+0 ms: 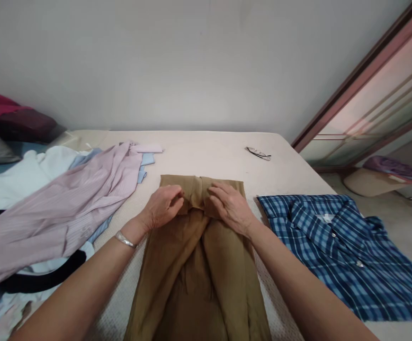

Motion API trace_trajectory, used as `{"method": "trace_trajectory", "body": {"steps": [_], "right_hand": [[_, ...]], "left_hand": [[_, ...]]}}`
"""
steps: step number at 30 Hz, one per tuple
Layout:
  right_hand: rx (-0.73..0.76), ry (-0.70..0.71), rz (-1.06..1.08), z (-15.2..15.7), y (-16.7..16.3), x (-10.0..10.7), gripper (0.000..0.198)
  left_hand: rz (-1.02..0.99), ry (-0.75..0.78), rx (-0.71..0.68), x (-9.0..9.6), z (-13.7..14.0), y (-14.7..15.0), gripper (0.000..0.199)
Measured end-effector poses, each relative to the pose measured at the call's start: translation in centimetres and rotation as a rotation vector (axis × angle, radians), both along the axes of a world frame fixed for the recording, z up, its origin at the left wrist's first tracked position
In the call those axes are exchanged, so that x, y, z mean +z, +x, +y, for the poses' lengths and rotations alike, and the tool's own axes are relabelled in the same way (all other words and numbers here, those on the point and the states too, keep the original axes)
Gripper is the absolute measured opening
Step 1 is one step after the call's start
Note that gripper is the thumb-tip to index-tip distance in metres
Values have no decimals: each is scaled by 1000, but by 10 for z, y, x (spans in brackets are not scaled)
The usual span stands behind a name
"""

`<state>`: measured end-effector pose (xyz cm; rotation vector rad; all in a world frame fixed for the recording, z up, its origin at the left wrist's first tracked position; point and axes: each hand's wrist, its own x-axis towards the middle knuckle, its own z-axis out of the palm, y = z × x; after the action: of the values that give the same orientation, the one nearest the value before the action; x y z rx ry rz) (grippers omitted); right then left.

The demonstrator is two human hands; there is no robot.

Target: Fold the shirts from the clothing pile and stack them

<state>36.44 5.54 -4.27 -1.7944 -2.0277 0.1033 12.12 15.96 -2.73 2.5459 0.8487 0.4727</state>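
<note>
An olive-brown garment (188, 265) lies lengthwise in front of me, its far end turned over into a flat band. Its kind I cannot tell for sure. On the left part of that band, my left hand (165, 204) is closed with the cloth pinched between thumb and fingers; a silver bangle (126, 239) circles the wrist. My right hand (230, 206) bends its fingers over the right part of the band, gripping the cloth. Between the hands a seam or gap runs down the middle, and below it the fabric falls in loose folds.
A blue plaid shirt (319, 246) lies folded at the right. Heaped clothes, with a pale pink striped shirt (95, 189) on top, cover the left. Eyeglasses (258, 153) rest near the far edge of the cream bed surface (206, 151). A wall stands behind.
</note>
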Motion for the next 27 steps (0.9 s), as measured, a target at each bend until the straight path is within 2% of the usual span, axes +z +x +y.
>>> {"method": "trace_trajectory", "body": {"steps": [3, 6, 8, 10, 13, 16, 19, 22, 25, 27], "right_hand": [[3, -45, -86, -2, 2, -4, 44], [41, -199, -147, -5, 6, -7, 53], [51, -254, -120, -9, 10, 3, 55], [71, -245, -82, -20, 13, 24, 51], [80, -177, -51, -55, 10, 59, 45], [54, -129, -41, -117, 3, 73, 45], [137, -164, -96, -188, -5, 61, 69], [249, -252, -188, -243, -15, 42, 92], [302, -273, -254, -266, -26, 24, 103], [325, -249, -274, -267, -31, 13, 100]], "left_hand": [[44, 35, -112, -10, -2, -2, 33], [89, -51, -149, -16, -4, -7, 29], [11, -126, -108, -11, -7, -15, 33], [-41, -161, -36, -1, -16, -30, 40], [51, -107, 46, 14, -48, -65, 46], [191, -6, -24, 20, -95, -106, 58], [328, 68, -161, 15, -139, -142, 84], [417, 104, -229, 10, -167, -162, 96], [441, 99, -265, 14, -180, -168, 97], [445, 93, -275, 17, -183, -166, 98]]}}
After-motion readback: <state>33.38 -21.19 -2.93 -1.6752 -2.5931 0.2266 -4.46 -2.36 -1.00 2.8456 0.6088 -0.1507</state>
